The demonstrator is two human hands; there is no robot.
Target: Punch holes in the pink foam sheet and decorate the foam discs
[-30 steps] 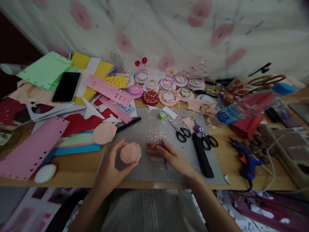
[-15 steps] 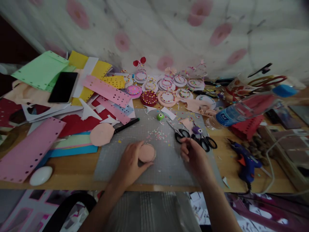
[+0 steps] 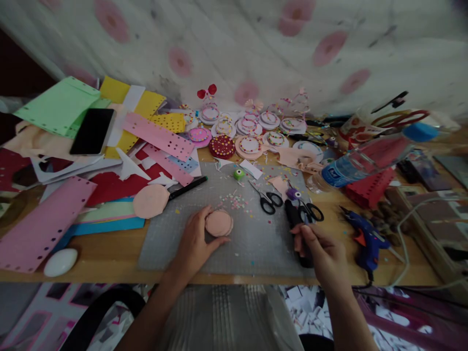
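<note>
L hand [image 3: 195,238] is clamping peach disc [image 3: 219,223] btwn thumb & fingers, over grey mat [image 3: 256,248], nr table's [image 3: 106,256] front edge. R hand [image 3: 320,248], well apart from L, is overlapping black case [image 3: 291,213] at mat's R edge; fingers bunching, can't tell on what. Glue gun [image 3: 367,241] is lying nr table's front R corner.

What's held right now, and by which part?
Left hand: peach disc, by its rim, left and lower sides. Right hand, over the black bar: can't tell what, if anything.
</note>
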